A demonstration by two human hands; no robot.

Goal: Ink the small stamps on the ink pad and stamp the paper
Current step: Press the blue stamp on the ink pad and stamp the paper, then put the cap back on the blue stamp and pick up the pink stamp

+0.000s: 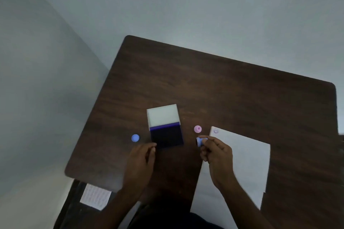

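Observation:
An open ink pad (166, 136) lies mid-table, its white lid (162, 115) raised behind the dark pad. My right hand (216, 151) pinches a small blue stamp (199, 141), held sideways just right of the pad and left of the white paper (245, 158). One faint smiley print (216, 131) marks the paper's top left corner. A pink stamp (197, 129) stands between pad and paper. A blue cap (135, 138) lies left of the pad. My left hand (142, 158) rests at the pad's near left corner, fingers curled, touching its edge.
The dark wooden table (232, 89) ends in a rounded corner at the left (69, 172); grey wall and floor lie beyond. A white lined sheet (95, 196) sits below the table's left edge.

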